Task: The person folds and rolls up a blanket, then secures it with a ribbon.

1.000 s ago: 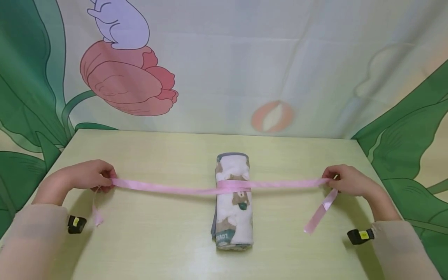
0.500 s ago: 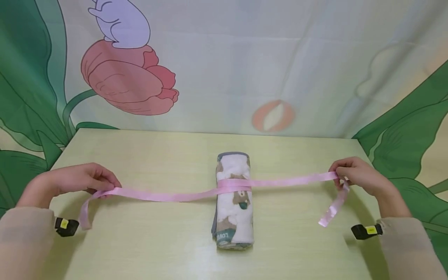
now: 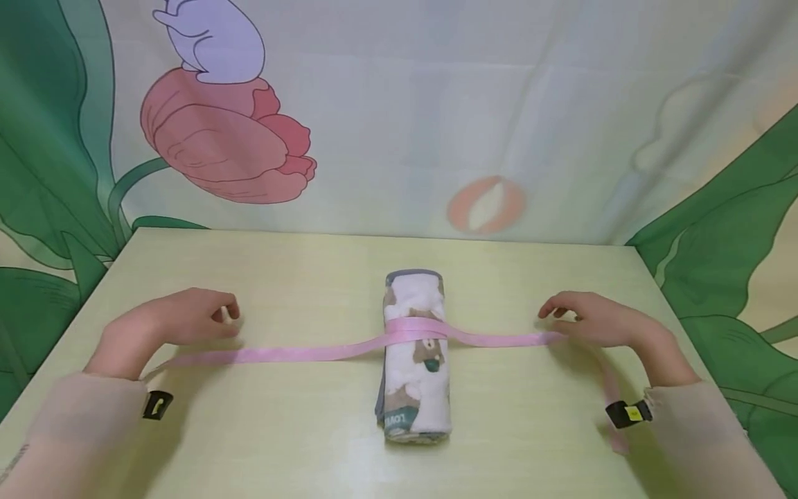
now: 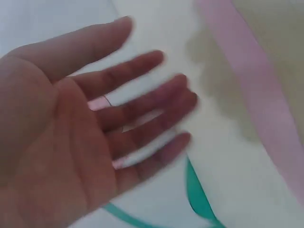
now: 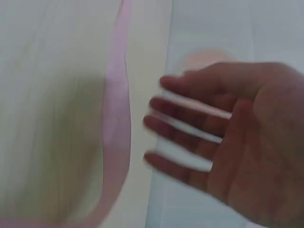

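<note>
A rolled towel [image 3: 416, 388], white with brown bears and a grey edge, lies upright in the head view at the table's middle. Round its upper half passes a pink ribbon [image 3: 287, 355], whose two ends stretch out left and right over the tabletop. My left hand [image 3: 187, 320] hovers above the left ribbon end, fingers apart and holding nothing; the left wrist view shows its bare palm [image 4: 61, 137] beside the ribbon. On the other side, my right hand [image 3: 598, 319] is over the right ribbon end. Its spread fingers [image 5: 185, 128] are empty in the right wrist view.
The pale yellow table [image 3: 299, 277] meets a printed curtain [image 3: 374, 138] along its back edge. Green leaf prints [image 3: 736, 305] flank both sides. A black wrist camera [image 3: 626, 414] sits at the right sleeve, another black camera [image 3: 157, 405] at the left.
Both hands have let go of the ribbon and moved inward, toward the towel. The ribbon ends, held out earlier, have dropped to the table. The towel stays in place.
</note>
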`<control>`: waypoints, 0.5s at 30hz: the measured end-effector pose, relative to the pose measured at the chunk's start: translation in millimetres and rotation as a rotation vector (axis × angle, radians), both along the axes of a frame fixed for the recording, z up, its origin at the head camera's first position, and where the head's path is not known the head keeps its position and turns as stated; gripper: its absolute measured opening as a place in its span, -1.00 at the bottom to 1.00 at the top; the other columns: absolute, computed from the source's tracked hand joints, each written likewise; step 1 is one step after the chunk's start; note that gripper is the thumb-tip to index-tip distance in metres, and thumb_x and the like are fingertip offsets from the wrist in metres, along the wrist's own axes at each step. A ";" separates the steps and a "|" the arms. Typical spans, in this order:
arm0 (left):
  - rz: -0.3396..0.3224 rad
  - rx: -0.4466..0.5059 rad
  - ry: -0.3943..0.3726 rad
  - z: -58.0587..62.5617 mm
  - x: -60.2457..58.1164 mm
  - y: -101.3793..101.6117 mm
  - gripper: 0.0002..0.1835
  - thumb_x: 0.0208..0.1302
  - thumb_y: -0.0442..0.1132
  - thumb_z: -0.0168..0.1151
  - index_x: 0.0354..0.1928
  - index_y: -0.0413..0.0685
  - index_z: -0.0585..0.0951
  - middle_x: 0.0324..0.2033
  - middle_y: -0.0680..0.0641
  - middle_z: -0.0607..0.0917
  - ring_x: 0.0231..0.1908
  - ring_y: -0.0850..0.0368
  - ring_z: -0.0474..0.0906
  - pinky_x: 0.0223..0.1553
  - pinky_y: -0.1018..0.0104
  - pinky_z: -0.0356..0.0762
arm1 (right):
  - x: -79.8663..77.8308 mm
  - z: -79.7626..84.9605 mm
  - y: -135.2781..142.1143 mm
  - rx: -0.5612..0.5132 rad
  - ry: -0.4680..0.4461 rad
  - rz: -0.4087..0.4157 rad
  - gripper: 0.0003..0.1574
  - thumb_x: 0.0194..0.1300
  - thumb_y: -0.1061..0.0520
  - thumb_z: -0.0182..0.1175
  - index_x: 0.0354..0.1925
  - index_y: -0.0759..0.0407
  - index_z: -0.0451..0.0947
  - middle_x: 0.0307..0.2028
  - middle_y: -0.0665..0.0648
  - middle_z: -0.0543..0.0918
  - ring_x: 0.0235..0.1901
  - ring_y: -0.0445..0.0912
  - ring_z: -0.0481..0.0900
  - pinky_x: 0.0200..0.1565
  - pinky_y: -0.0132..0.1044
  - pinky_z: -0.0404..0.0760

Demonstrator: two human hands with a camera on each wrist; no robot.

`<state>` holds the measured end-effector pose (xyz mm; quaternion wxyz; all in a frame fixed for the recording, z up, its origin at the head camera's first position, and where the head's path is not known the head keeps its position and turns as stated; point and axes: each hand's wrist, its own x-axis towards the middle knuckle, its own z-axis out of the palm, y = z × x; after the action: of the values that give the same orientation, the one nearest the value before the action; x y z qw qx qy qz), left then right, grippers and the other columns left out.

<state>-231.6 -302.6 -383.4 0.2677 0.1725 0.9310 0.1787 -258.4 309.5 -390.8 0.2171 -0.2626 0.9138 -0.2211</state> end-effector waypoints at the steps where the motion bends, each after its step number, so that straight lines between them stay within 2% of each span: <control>1: -0.013 0.031 0.025 1.4 -0.3 11.1 -0.69 0.44 -0.15 0.25 0.06 -0.22 0.59 -0.14 -0.13 0.67 -0.10 -0.09 0.59 -0.02 -0.13 0.53 | -0.4 -1.6 -12.0 -0.023 0.000 0.009 -0.68 0.52 0.21 0.15 0.16 0.26 0.58 0.09 0.18 0.64 0.10 0.10 0.56 0.10 0.09 0.54; 4: -0.069 0.147 0.106 5.6 -0.5 50.0 -0.75 0.47 -0.21 0.23 0.04 -0.22 0.62 -0.19 -0.02 0.67 -0.15 0.03 0.58 -0.03 -0.03 0.54 | -2.1 -9.2 -48.5 -0.097 -0.016 0.046 -0.65 0.57 0.13 0.11 0.20 0.23 0.58 0.09 0.13 0.66 0.07 -0.03 0.57 0.09 -0.02 0.56; 8: -0.148 0.281 0.212 9.9 2.9 102.3 -0.84 0.46 -0.28 0.23 -0.04 -0.18 0.67 -0.25 0.07 0.67 -0.22 0.15 0.56 -0.08 0.10 0.55 | -2.2 -20.4 -90.8 -0.192 -0.042 0.099 -0.63 0.60 0.04 0.09 0.18 0.21 0.60 0.08 0.09 0.68 0.06 -0.07 0.58 0.09 -0.09 0.56; 11: -0.201 0.356 0.295 9.3 5.8 135.9 -0.86 0.46 -0.28 0.24 -0.05 -0.16 0.68 -0.23 0.08 0.66 -0.21 0.16 0.56 -0.10 0.15 0.56 | -0.6 -27.3 -110.7 -0.260 -0.059 0.113 -0.69 0.60 0.04 0.09 0.11 0.17 0.60 0.01 0.06 0.69 0.03 -0.08 0.60 0.03 -0.13 0.58; 15: -0.236 0.420 0.368 3.5 7.4 170.9 -0.81 0.46 -0.24 0.26 0.00 -0.17 0.66 -0.14 0.00 0.66 -0.10 0.07 0.58 -0.01 0.14 0.55 | 2.2 -35.0 -123.3 -0.342 -0.110 0.073 -0.78 0.58 0.11 0.10 0.06 0.18 0.55 -0.07 0.08 0.66 -0.04 -0.04 0.59 -0.04 -0.21 0.57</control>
<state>-224.2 -131.7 -379.9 0.0720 0.3603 0.8802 0.3006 -256.2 186.2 -425.8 0.2270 -0.3162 0.8395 -0.3791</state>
